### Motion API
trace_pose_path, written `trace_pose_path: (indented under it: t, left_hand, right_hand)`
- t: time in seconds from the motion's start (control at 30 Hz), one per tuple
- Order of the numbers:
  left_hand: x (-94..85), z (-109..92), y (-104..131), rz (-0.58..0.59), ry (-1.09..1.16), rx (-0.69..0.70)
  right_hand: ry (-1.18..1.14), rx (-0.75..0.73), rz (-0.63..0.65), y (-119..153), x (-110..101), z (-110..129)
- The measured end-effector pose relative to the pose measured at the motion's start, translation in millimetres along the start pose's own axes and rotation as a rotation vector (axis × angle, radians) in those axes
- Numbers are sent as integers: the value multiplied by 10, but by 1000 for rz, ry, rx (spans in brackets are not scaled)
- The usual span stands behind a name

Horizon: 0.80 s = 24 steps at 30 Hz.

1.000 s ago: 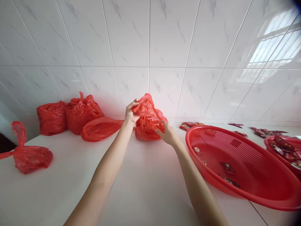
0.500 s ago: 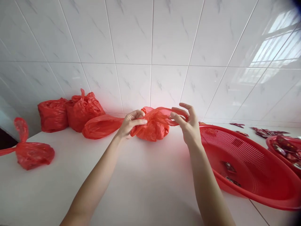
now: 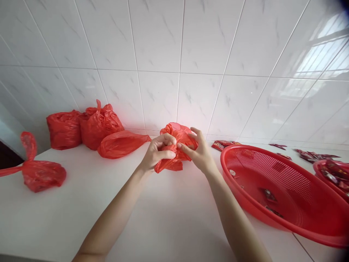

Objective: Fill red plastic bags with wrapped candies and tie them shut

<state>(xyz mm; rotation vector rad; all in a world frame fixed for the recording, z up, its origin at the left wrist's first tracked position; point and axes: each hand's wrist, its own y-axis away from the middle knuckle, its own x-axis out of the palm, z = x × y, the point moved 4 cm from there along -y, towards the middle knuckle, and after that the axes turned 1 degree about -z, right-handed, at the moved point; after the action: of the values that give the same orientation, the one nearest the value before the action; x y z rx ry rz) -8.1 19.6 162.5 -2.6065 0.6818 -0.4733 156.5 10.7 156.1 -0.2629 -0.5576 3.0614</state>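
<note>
Tied bag (image 3: 43, 176): red plastic, at the left edge of the frame, a loop standing up from its gathered neck.
Two full bags (image 3: 64, 130) (image 3: 102, 125): side by side near the tiled wall (image 3: 160, 40), left of centre; probably set back there to leave working room in front.
Limp bag (image 3: 120, 145): lying before them, its narrow end near the left wrist, where it could get in the way.
Left hand (image 3: 155, 154): its grip is closed, thumb and forefinger pinching red film, perhaps to keep the folds gathered.
Handled bag (image 3: 178, 131): crumpled red plastic, at the centre of the frame between both hands, above the tabletop (image 3: 174, 218).
Right hand (image 3: 203, 154): thumb against the film, forefinger raised; whether the grip is pinching anything, I cannot tell.
Wrapped packets (image 3: 220, 145): by the wall, right of centre, partly behind the large basket.
Large basket (image 3: 286, 174): red, perforated, beside the right forearm, limiting room there; small wrappers (image 3: 269, 195) lie inside.
Smaller basket (image 3: 316, 168): right edge, filled with shiny packets, more scattered behind it.
</note>
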Motion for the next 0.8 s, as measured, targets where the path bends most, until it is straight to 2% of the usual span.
trace_pose_path:
  t: [0.13,0.3,0.43,0.53,0.6,0.7,0.8]
  left_hand:
    - [-33,-117,12,-49,-216,86]
    - [-204,-184,2,-107,-773,157]
    - [-329,-58,-5,-78,-1078,42]
    - [-387,4,13,-109,-1281,-102]
    - [-412,4,33,-166,-1340,-191]
    - [-400,-6,66,-198,-1290,-256]
    - [-321,7,99,-177,-1030,-214]
  right_hand:
    - [76,-112,-103,-43,-111,10]
    - [276,-221,-185,-28,-335,151]
    - [314,-297,-53,18,-385,242]
    - [430,-258,99,56,-373,228]
    - [579,-217,183,85,-342,208]
    - [832,-143,239,118,-251,186]
    - [995,-10,180,108,-137,145]
